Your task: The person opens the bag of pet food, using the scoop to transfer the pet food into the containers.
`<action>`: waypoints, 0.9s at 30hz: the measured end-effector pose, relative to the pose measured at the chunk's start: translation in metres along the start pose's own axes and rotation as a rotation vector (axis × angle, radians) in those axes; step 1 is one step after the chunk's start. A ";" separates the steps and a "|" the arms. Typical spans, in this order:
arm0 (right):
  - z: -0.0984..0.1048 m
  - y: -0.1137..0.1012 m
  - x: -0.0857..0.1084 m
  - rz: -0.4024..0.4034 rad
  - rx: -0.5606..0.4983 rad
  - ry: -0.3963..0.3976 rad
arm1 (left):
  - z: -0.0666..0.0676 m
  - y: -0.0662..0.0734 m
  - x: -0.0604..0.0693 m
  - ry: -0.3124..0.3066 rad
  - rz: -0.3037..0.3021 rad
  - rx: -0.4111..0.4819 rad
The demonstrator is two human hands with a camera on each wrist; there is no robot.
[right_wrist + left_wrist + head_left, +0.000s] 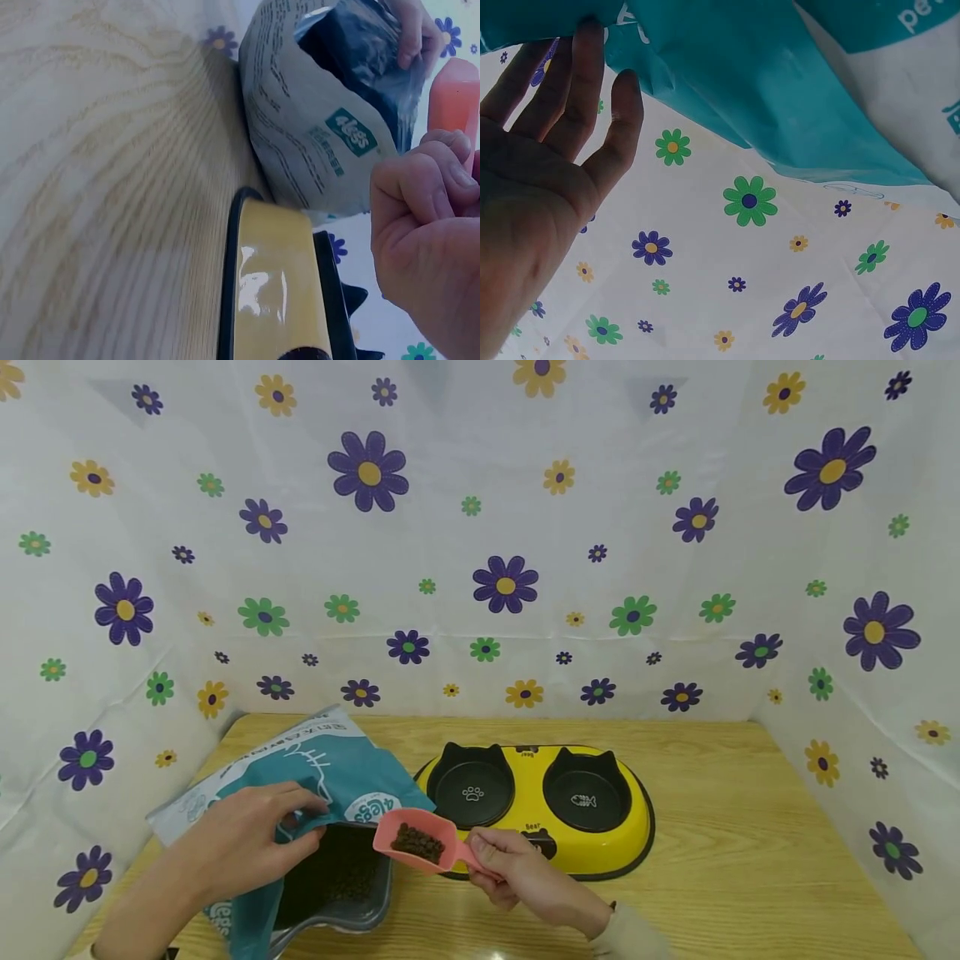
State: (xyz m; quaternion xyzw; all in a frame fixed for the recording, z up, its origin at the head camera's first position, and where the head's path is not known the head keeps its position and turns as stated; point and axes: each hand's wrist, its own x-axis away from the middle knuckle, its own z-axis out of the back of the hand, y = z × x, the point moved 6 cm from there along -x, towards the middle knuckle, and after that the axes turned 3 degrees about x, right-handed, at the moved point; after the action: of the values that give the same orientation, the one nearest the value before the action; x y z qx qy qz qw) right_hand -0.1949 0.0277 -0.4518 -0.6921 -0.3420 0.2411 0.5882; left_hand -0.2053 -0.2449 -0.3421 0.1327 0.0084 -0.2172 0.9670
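Observation:
At the left in the head view, my left hand [243, 839] holds the mouth of a teal and white bag [262, 772]; brown kibble [352, 872] lies inside the dark opening. In the left wrist view, the fingertips of that hand [551, 161] are partly behind the bag's edge [705, 75]. My right hand [528, 872] grips the handle of a pink scoop [452, 843], which carries brown pellets [417, 842] just right of the bag opening. The right wrist view shows that hand [427, 217] curled round the scoop [450, 105], beside the bag [292, 135].
A yellow double feeder [525, 793] stands behind the right hand, with a black paw-print bowl [471, 777] on its left and a black fish-print bowl [588, 781] on its right. The wooden table [720, 827] is bordered by flowered white cloth [450, 435].

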 end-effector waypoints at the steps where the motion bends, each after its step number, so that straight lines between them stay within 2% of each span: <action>1: 0.002 -0.001 0.001 0.004 0.006 0.014 | 0.000 0.000 0.001 0.000 0.001 0.001; 6: 0.020 -0.005 0.008 0.023 0.063 0.106 | -0.001 0.000 0.002 -0.005 -0.004 0.021; 10: 0.041 -0.008 0.013 0.024 0.153 0.233 | 0.001 0.000 0.002 -0.001 -0.009 0.033; 16: 0.069 -0.013 0.020 0.018 0.435 0.488 | 0.002 0.001 0.002 0.015 -0.019 0.034; 19: 0.076 -0.015 0.021 0.009 0.577 0.584 | 0.002 0.002 0.002 0.021 -0.019 0.031; 23: 0.079 -0.016 0.019 0.005 0.681 0.644 | 0.004 0.002 0.003 0.042 -0.027 0.027; 27: 0.078 -0.015 0.015 0.004 0.705 0.650 | 0.004 0.004 0.004 0.062 -0.040 0.030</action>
State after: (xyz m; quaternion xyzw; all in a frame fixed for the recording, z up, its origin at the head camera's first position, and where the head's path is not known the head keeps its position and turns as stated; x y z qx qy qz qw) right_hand -0.2451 0.0911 -0.4506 -0.4904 -0.0364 0.1147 0.8631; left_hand -0.1999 -0.2445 -0.3374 0.1538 0.0379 -0.2323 0.9597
